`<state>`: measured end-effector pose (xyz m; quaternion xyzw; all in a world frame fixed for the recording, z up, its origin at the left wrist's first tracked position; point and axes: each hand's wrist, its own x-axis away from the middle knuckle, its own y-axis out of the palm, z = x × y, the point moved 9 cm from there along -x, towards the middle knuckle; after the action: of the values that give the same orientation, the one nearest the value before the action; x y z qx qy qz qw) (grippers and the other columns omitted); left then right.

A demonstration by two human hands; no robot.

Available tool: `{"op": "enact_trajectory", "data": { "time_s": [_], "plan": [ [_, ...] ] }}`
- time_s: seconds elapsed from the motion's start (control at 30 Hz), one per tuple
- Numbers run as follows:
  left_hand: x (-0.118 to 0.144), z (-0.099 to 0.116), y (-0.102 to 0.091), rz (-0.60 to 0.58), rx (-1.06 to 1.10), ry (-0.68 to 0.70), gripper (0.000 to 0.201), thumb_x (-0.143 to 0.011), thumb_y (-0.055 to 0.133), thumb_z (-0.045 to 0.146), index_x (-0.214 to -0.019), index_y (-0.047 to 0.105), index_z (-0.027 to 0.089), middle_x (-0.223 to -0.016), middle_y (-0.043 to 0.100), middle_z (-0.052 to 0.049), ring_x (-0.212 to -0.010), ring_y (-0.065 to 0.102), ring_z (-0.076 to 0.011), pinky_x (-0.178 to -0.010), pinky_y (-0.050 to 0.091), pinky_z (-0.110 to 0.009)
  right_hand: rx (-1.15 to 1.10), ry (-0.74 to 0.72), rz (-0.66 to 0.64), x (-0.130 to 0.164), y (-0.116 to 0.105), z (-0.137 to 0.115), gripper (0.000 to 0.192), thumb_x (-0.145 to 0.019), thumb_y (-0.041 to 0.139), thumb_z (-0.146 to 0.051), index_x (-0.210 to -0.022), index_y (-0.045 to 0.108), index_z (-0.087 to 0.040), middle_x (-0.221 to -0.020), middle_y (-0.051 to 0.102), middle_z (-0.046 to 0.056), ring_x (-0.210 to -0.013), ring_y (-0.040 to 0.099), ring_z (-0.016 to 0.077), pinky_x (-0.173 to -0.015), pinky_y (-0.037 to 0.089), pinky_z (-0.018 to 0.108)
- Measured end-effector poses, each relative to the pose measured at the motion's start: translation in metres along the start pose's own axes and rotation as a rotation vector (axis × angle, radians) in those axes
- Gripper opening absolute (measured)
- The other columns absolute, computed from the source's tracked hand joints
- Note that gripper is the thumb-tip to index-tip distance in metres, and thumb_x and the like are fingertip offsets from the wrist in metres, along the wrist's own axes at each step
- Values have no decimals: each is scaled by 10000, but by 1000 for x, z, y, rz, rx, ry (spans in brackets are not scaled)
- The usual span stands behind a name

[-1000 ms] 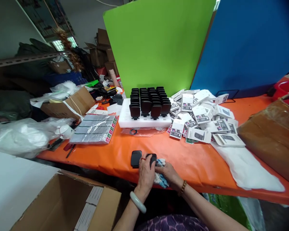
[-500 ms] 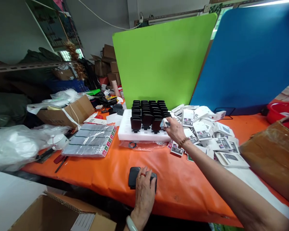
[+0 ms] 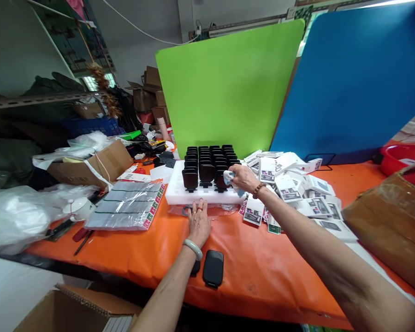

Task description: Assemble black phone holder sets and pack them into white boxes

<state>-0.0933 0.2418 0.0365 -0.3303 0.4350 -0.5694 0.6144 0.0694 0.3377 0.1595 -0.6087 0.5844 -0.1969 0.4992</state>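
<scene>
My right hand [image 3: 245,178] pinches a crumpled white and blue cloth [image 3: 228,178] at the front right of a white foam tray [image 3: 180,197]. Several black rounded-square holders [image 3: 206,172] stand upright in rows in that tray. The cloth is beside the nearest holder on the right. With fingers stretched forward, my left hand [image 3: 198,225] reaches the tray's front edge and holds nothing I can see; whether it touches the foam I cannot tell. Closer to me, a glossy black holder [image 3: 213,268] lies flat on the orange tabletop, and a second dark piece [image 3: 195,268] is partly hidden behind my left forearm.
Small white printed boxes [image 3: 292,189] are heaped right of the tray. A plastic-wrapped grey pack [image 3: 127,205] lies to the left. Green [image 3: 228,97] and blue [image 3: 346,83] boards stand behind. An opened carton [image 3: 72,309] is at the lower left, a brown bag [image 3: 390,226] at the right.
My left hand has moved forward from the black holders on the tabletop to the tray's front edge, uncovering one of them. My right hand, with the cloth, has shifted slightly left.
</scene>
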Motion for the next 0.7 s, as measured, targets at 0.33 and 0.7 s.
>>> {"op": "enact_trajectory", "data": {
  "time_s": [0.33, 0.7],
  "plan": [
    [-12, -7, -19, 17, 478, -96, 504, -832, 572, 203, -1327, 504, 137, -1435, 471, -170, -1404, 284, -322, -1146, 135, -524, -536, 60, 49, 9, -72, 1, 65, -737, 576, -217, -719, 589, -156, -637, 569, -8, -579, 515, 115, -539, 389, 221],
    [120, 115, 5, -734, 1927, -536, 578, -916, 416, 537, -1160, 608, 49, -1178, 643, -220, -854, 700, -290, -767, 533, -403, -981, 448, -346, 150, -6, 27, 217, -601, 677, -280, -755, 590, -154, -666, 627, -2, -582, 561, 142, -558, 445, 255]
  ]
}}
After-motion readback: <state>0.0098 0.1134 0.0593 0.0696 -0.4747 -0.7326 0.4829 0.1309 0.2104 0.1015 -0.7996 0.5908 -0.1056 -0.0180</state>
